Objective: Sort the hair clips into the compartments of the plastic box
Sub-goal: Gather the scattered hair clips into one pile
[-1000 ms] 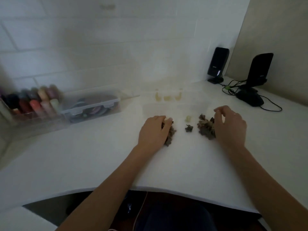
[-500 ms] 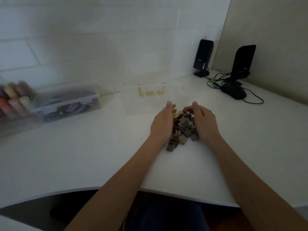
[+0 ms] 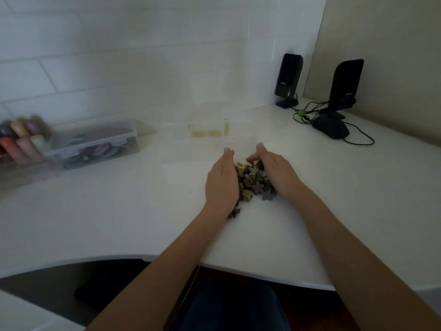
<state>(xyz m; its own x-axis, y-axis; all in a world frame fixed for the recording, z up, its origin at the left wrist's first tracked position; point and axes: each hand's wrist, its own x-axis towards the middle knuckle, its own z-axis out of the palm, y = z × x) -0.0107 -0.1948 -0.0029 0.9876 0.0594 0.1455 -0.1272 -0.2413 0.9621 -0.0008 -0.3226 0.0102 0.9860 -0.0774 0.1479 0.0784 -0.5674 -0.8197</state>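
Note:
A heap of small flower-shaped hair clips [image 3: 254,181], brown, grey and pale yellow, lies on the white desk [image 3: 119,211]. My left hand [image 3: 222,182] stands on edge against the heap's left side, fingers straight. On the right side, my right hand [image 3: 274,172] cups the heap, fingers bent over its far end. One clip [image 3: 233,213] sticks out by my left wrist. Just behind the heap stands the clear plastic box [image 3: 207,139], faint against the desk, with yellowish pieces in a far compartment.
A clear lidded case [image 3: 95,144] with coloured items sits at the left, beside a blurred rack of coloured tubes [image 3: 21,139]. Two black speakers [image 3: 287,80] [image 3: 343,89] with cables and a black mouse [image 3: 330,127] occupy the back right corner. The desk's curved front edge runs close below my forearms.
A second ago my hands were apart on separate piles; they swept together and now hold one heap between them. The view has also shifted slightly.

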